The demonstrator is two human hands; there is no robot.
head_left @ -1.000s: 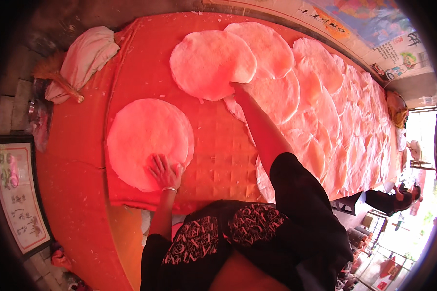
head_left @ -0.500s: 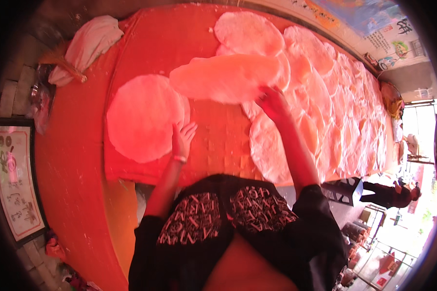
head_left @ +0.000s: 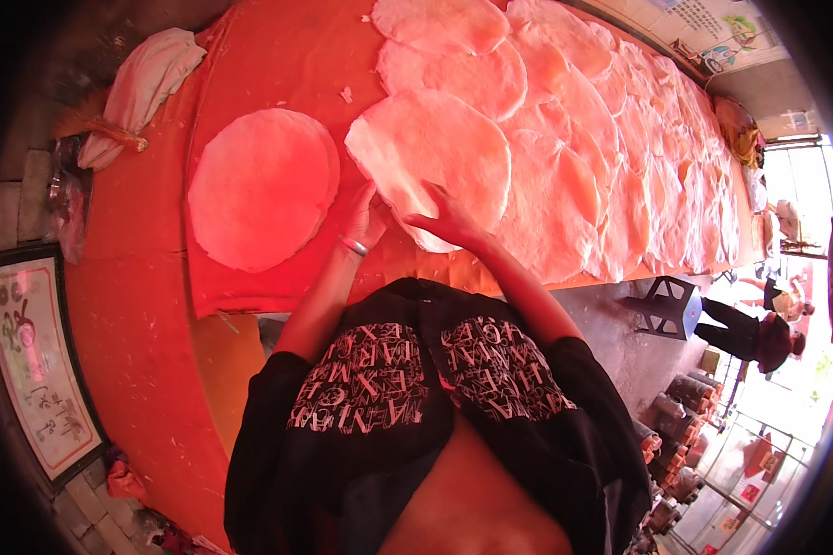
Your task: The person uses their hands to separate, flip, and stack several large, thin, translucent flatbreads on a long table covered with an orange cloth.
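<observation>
A thin, round, pale dough sheet (head_left: 444,139) lies on the red-orange cloth in front of me, its near left edge slightly raised or folded. At that edge is my left hand (head_left: 367,220), fingers stretched out and touching or nearly touching the rim. My right hand (head_left: 452,222) rests over the near part of the same sheet, thumb and fingers apart. Left of both hands lies a stack of round dough sheets (head_left: 264,190); its lower layers show only as a thin rim. The light tints everything red.
Many overlapping dough sheets (head_left: 602,157) cover the table's right side. A pale cloth bundle (head_left: 148,88) and a wooden stick (head_left: 111,134) lie at the far left. A framed sign (head_left: 46,370) stands at left. On the right are a stool (head_left: 671,310) and people (head_left: 759,338).
The sheet that hung from my right hand now lies flat beside the others. My right hand has come nearer and left; my left hand has moved from the stack to the sheet's edge.
</observation>
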